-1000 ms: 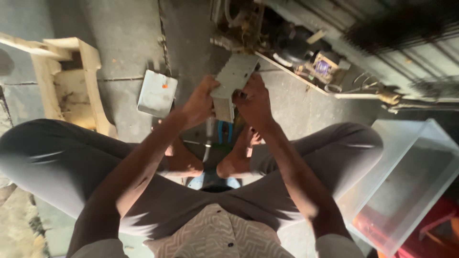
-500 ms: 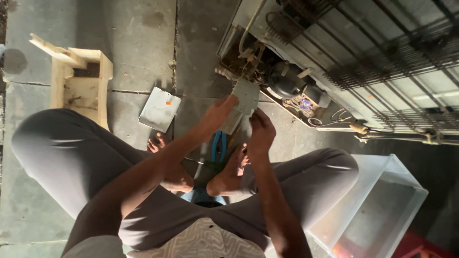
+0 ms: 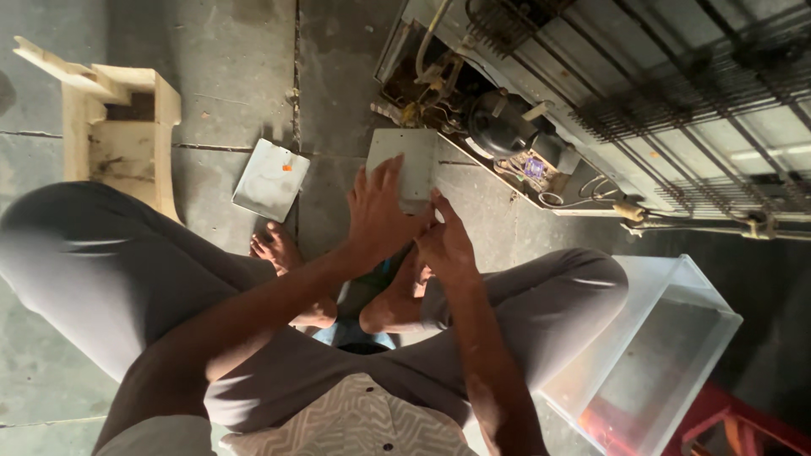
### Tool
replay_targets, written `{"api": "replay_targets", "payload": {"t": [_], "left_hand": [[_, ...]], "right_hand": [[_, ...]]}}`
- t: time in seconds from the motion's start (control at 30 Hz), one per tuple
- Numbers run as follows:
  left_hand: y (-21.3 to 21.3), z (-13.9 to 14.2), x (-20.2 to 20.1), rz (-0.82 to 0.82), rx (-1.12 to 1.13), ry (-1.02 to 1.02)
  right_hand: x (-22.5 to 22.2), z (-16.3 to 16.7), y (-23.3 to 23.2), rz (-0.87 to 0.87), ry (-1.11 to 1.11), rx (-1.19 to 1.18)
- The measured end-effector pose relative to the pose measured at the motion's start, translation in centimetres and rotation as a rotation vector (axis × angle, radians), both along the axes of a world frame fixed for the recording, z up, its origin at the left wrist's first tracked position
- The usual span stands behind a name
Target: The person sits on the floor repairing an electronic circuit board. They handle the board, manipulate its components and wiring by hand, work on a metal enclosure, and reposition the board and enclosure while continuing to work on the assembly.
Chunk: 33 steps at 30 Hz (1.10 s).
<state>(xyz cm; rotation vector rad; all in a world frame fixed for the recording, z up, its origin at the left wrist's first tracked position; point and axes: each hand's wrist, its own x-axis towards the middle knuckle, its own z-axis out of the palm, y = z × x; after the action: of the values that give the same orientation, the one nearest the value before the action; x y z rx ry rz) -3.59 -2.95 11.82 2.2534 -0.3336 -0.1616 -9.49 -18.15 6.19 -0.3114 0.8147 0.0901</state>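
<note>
I sit on a concrete floor with my knees apart and bare feet together. My left hand [image 3: 378,215] lies flat with spread fingers over a grey metal plate [image 3: 412,159] held in front of me. My right hand [image 3: 446,245] grips the plate's lower edge from the right. Just beyond the plate lies the open rear of a refrigerator [image 3: 591,110] with its black compressor [image 3: 498,127], tubes and wires exposed.
A second small metal plate [image 3: 270,179] lies on the floor at my left. A pale wooden stool [image 3: 118,127] stands at the far left. A clear plastic bin [image 3: 650,355] sits by my right knee, with something red [image 3: 735,426] beyond it.
The view has swung toward the refrigerator's back. My left hand has shifted from gripping the plate's side to lying flat over its face, and the plate now sits lower, closer to my feet.
</note>
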Motion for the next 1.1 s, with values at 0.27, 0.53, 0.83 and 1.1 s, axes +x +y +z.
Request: {"api": "replay_targets", "payload": {"t": [0.27, 0.53, 0.83, 1.1], "left_hand": [[0.0, -1.2, -0.5, -0.047, 0.012, -0.098], [0.0, -0.9, -0.7, -0.049, 0.044, -0.231], [0.1, -0.8, -0.6, -0.048, -0.005, -0.253], [-0.5, -2.2, -0.9, -0.048, 0.023, -0.275]], "right_hand": [[0.0, 0.4, 1.3, 0.101, -0.167, 0.019], [0.6, 0.7, 2.0, 0.100, -0.237, 0.001], [0.1, -1.6, 1.6, 0.098, -0.272, 0.008], [-0.2, -2.2, 0.9, 0.142, -0.247, 0.027]]}}
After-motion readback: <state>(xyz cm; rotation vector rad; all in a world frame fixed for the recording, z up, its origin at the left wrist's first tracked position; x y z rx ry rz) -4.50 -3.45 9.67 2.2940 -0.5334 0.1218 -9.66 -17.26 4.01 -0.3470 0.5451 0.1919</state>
